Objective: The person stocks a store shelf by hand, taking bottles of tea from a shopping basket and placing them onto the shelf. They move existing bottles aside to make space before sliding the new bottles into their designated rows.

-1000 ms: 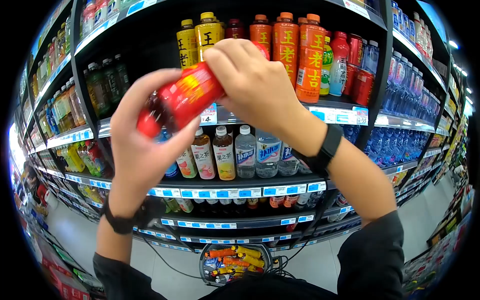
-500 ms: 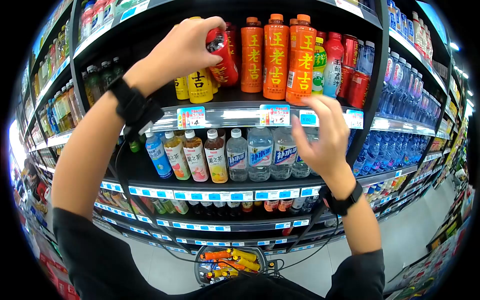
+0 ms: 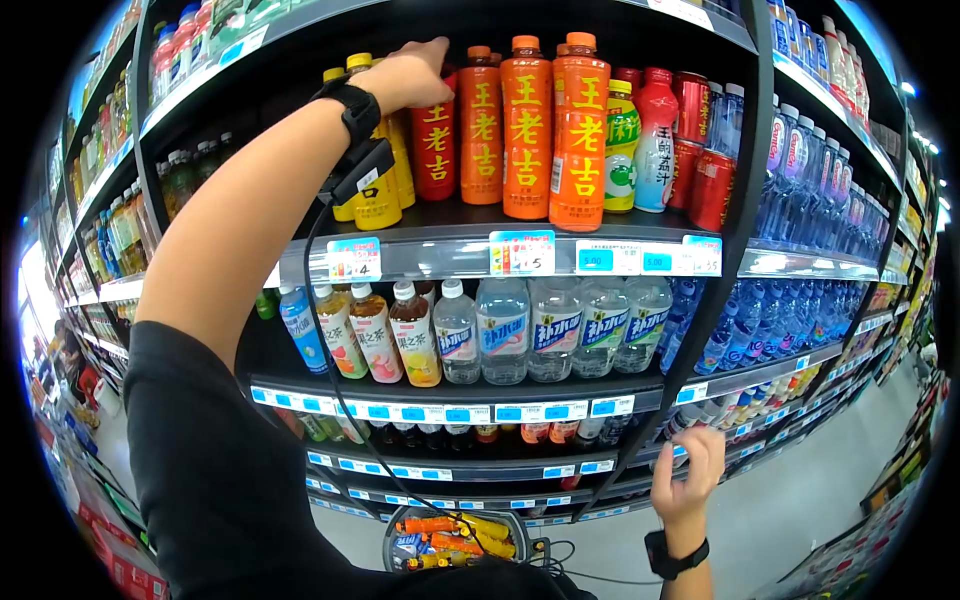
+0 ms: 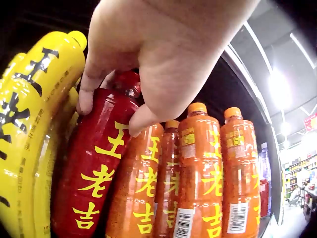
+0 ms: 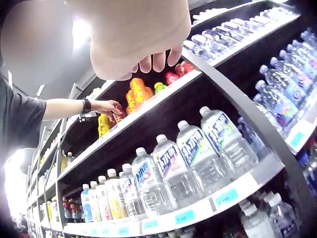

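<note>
Left hand [image 4: 163, 64] pinches red bottle [image 4: 94, 168] top, clear only from wrist.

Pretty plain getup here: black short sleeve [image 3: 200, 440] on the upper arm, bare from there down. The left hand [image 3: 415, 72] has a wide black wrist strap [image 3: 358, 105] with a small black box [image 3: 362, 172] clipped under it (tiny white label on its side), and a thin black cable [image 3: 322, 330] trails off that. The right hand [image 3: 688, 470] wears a matching black band [image 3: 676, 553].
</note>
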A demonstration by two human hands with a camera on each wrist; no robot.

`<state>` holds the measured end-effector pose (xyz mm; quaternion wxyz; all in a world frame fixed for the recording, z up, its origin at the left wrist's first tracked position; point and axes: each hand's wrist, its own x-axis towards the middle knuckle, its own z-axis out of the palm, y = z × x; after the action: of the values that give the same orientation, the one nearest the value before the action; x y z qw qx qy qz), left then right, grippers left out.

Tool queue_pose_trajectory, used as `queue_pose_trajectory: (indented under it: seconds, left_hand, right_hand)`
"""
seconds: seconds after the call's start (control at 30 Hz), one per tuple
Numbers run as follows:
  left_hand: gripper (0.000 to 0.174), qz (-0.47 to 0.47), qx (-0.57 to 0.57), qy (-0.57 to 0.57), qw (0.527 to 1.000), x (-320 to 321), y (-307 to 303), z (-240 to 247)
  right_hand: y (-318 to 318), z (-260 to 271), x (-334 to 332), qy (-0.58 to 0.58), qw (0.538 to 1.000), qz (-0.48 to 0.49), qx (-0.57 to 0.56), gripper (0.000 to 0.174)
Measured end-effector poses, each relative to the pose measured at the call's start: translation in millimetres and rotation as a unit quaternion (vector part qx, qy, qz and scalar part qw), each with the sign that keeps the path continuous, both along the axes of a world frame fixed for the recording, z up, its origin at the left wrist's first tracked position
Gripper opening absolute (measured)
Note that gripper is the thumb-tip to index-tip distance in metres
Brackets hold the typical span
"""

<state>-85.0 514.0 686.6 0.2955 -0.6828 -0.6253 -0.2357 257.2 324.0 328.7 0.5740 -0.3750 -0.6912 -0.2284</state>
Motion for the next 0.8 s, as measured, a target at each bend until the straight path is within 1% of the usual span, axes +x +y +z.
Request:
queue_pose_trajectory:
  seconds: [0.03, 0.17, 0.23, 0.27, 0.33, 0.37, 0.43, 0.5, 0.57, 0.6, 0.7, 0.8]
  left_hand:
    - [0.071, -0.008, -0.005, -0.002, 1.000, -4.0, 8.5, 2.2]
    - [0.069, 0.006, 0.002, -0.016, 1.000, -9.6, 30.8, 2.3]
    - [0.059, 0.009, 0.010, 0.068, 0.998, -13.5, 44.3, -1.2]
    - [0.059, 0.009, 0.011, 0.068, 0.998, -13.8, 50.2, -2.3]
    - [0.058, 0.008, -0.024, 0.076, 0.997, -15.4, 61.4, -4.8]
    - [0.073, 0.020, -0.050, 0.090, 0.994, -14.2, 62.3, -5.5]
    - [0.074, 0.034, -0.041, 0.082, 0.995, -13.6, 63.6, -11.9]
    - [0.075, 0.049, -0.033, 0.074, 0.995, -13.6, 63.2, -19.7]
    - [0.078, 0.053, -0.005, 0.067, 0.996, -12.4, 63.8, -27.1]
    - [0.075, 0.076, -0.026, 0.046, 0.996, -4.0, 57.4, -30.3]
    - [0.072, 0.067, -0.067, -0.026, 0.995, 6.8, 39.7, -43.5]
    - [0.070, -0.039, -0.076, -0.153, 0.985, 3.8, 34.7, -60.3]
  right_hand:
    - [-4.0, -11.2, 2.8, 0.012, 1.000, -0.010, -0.024, 0.018]
    - [-13.5, -51.4, 9.8, 0.044, 0.995, -0.034, -0.080, 0.015]
    - [-18.2, -63.2, 9.2, 0.059, 0.993, -0.035, -0.093, 0.014]
    - [-20.0, -68.2, 8.8, 0.073, 0.991, -0.035, -0.108, 0.014]
    - [-22.0, -77.1, 9.6, 0.078, 0.990, -0.038, -0.109, 0.014]
    - [-22.9, -79.9, 9.8, 0.084, 0.988, -0.047, -0.118, 0.014]
    - [-24.0, -85.6, 10.3, 0.089, 0.986, -0.054, -0.128, 0.014]
    - [-24.2, -92.3, 10.4, 0.122, 0.981, -0.054, -0.141, 0.013]
    - [-25.2, -98.1, 10.5, 0.125, 0.979, -0.054, -0.152, 0.013]
    - [-25.7, -101.0, 10.4, 0.130, 0.977, -0.056, -0.162, 0.013]
    - [-27.7, -110.2, 6.6, 0.124, 0.975, -0.053, -0.177, 0.010]
    - [-28.7, -123.5, 1.4, 0.120, 0.972, -0.048, -0.195, 0.009]
